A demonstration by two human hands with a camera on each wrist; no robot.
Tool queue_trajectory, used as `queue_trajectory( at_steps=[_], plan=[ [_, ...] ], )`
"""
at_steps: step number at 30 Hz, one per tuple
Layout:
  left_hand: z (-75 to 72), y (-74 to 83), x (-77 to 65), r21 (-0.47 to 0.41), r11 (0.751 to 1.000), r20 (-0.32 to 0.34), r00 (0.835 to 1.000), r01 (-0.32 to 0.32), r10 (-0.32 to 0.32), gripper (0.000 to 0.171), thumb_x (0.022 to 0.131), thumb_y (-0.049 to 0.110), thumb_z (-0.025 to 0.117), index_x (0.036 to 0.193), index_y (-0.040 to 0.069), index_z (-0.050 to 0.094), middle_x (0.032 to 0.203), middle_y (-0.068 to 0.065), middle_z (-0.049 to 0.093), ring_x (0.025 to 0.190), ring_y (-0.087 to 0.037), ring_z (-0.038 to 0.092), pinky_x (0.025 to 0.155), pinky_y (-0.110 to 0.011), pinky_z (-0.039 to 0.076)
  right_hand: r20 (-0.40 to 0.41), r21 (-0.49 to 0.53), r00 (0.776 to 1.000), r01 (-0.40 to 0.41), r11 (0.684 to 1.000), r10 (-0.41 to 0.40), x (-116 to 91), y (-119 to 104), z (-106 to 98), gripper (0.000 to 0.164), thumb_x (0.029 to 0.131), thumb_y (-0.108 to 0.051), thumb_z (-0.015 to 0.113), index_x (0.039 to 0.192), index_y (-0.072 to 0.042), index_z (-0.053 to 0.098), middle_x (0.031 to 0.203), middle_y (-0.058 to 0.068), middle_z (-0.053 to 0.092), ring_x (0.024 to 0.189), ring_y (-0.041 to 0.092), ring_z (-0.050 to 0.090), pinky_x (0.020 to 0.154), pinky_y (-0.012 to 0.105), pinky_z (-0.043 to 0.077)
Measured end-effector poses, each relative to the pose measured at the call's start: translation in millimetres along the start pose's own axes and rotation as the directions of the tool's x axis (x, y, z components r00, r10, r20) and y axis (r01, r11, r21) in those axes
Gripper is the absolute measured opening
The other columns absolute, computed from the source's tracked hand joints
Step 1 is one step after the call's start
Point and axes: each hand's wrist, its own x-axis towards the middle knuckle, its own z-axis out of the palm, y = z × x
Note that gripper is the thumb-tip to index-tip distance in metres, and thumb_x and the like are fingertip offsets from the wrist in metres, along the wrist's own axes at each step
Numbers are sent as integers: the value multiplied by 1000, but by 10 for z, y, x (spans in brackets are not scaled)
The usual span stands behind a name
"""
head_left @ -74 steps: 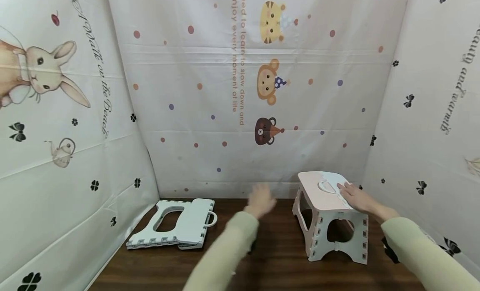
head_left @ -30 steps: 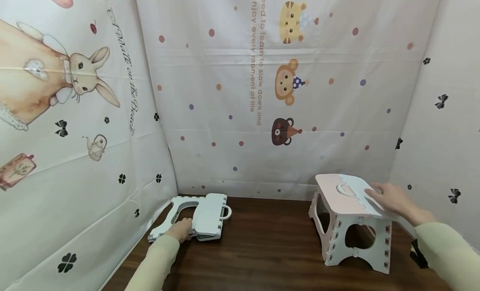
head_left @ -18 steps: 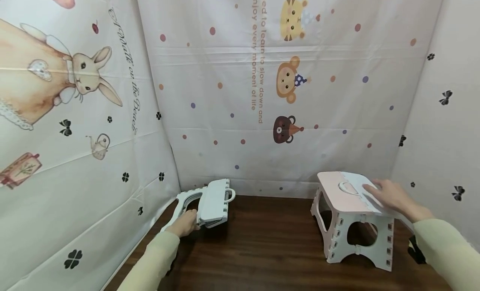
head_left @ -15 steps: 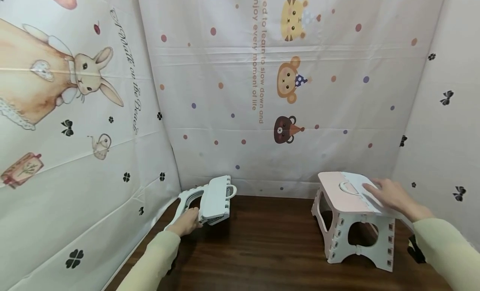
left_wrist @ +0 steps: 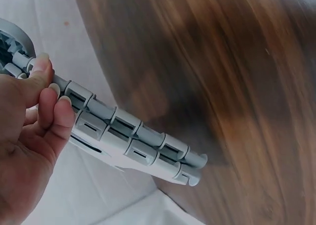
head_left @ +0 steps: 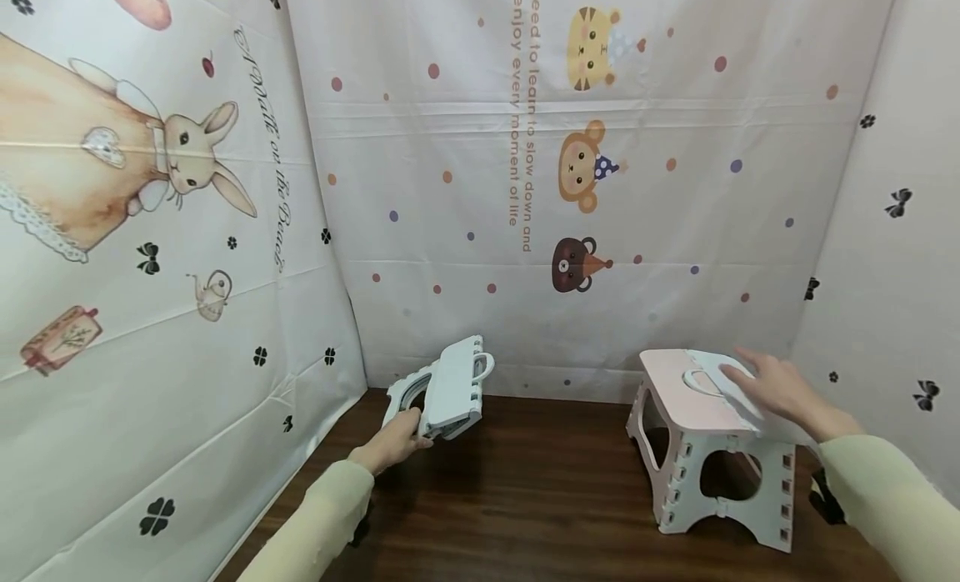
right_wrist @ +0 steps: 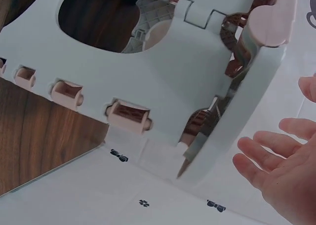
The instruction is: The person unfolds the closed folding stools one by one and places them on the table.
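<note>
Lifted off the floor since a second ago, the folded stool (head_left: pixel 450 386) now hangs tilted at far left, gripped at its edge by my left hand (head_left: pixel 393 443). My right hand (head_left: pixel 776 390) rests flat, fingers relaxed, on the open stool (head_left: pixel 708 436) at right.

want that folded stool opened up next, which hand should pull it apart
Right. The left hand already grips the folded stool off the floor; the right hand only lies flat over the pink stool, holding nothing.

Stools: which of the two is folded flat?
The grey-white stool gripped by the left hand is folded flat and lifted off the floor. The pink-and-white stool under the right hand stands unfolded on its legs.
</note>
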Motion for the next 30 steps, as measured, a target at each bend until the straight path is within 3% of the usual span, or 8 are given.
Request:
queue_trajectory(
  at_steps=[6,19,25,30],
  plan=[
    [49,185,85,-90,996,20,999,-24,26,22,89,14,68,99,0,55,88,-8,56,73,-15,46,62,-29,38,7,-5,1000,4,1000,-4,55,-115,-1,74,101,-45,41,137,19,33,134,45,37,119,62,39,95,69,36],
    [225,632,263,-241,967,40,995,-81,93,19,94,19,62,97,3,53,83,-8,56,65,-13,46,57,-26,40,14,-3,997,74,997,-73,316,-622,-19,74,101,-48,40,140,15,35,138,40,39,123,58,40,100,66,34],
    [322,865,328,-278,955,-2,994,-105,108,23,95,22,62,92,3,50,75,-5,51,60,-10,42,52,-23,37,16,11,991,136,991,-136,418,-913,9,72,102,-48,37,143,11,34,139,37,42,123,54,44,101,64,36],
    [440,1085,378,-360,922,-49,990,-140,131,22,95,21,62,97,2,51,78,-6,53,61,-8,45,52,-22,40,-4,34,982,189,981,-189,516,-1144,78,65,104,-43,36,144,8,34,142,34,41,126,51,44,104,61,35]
  ],
)
